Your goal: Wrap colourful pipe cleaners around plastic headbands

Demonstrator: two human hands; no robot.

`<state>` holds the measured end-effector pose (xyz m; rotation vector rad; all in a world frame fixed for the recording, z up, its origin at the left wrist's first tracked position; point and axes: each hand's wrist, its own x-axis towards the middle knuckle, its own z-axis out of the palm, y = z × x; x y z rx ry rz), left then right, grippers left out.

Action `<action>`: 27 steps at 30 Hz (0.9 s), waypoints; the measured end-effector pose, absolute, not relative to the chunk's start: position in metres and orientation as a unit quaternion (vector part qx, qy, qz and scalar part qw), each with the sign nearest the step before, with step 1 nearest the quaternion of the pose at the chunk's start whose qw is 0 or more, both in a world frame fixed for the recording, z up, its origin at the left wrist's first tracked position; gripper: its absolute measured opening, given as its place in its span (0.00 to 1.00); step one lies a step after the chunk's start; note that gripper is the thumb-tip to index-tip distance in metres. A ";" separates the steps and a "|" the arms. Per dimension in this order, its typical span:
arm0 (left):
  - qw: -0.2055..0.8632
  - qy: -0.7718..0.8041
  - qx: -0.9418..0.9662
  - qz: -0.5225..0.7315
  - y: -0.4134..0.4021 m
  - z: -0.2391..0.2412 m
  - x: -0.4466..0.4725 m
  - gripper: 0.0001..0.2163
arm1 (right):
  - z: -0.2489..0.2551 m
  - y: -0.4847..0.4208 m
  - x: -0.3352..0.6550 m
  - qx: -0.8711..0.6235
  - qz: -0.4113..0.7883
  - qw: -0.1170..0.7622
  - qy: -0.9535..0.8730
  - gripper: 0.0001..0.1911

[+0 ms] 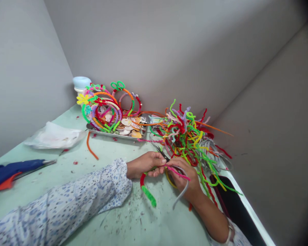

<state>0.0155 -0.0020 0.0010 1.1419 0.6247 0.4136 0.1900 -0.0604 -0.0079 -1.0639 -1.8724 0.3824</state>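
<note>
Both hands meet over the middle of the table. My left hand (149,164) is closed, thumb against fingers, on a fuzzy pipe-cleaner band (148,194) whose red and green end hangs below. Close beside it, my right hand (186,176) is closed around a pink pipe cleaner (178,172). A pale grey strip (181,195) trails down over that hand. Something dark, its kind hard to make out, lies at the fingertips between the hands. A tangled heap of colourful pipe cleaners (187,133) lies just beyond my right hand.
Finished-looking pipe-cleaner headbands (105,109) rest on a metal tray (118,136) of shell-like pieces. A plastic bag (55,136) and a blue glue gun (17,171) are on the left. One orange pipe cleaner (90,147) lies alone. A dark flat object (233,201) sits along the right edge.
</note>
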 end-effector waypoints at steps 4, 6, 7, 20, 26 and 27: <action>0.773 0.289 0.529 0.199 -0.003 0.002 0.016 0.13 | -0.006 -0.063 0.191 -0.436 0.168 0.462 -0.754 0.07; 0.773 0.284 0.526 0.216 -0.004 0.001 0.017 0.12 | -0.005 -0.065 0.191 -0.441 0.188 0.464 -0.745 0.07; 0.772 0.281 0.525 0.225 -0.005 0.000 0.017 0.12 | -0.004 -0.065 0.191 -0.446 0.202 0.465 -0.738 0.07; 0.715 0.263 0.571 0.305 -0.013 -0.004 0.025 0.12 | -0.003 -0.065 0.181 -0.514 0.323 0.480 -0.633 0.06; 0.712 0.261 0.574 0.309 -0.013 -0.006 0.024 0.13 | -0.001 -0.065 0.180 -0.524 0.358 0.468 -0.615 0.07; 0.711 0.261 0.576 0.309 -0.013 -0.006 0.024 0.14 | -0.001 -0.065 0.180 -0.526 0.359 0.465 -0.615 0.07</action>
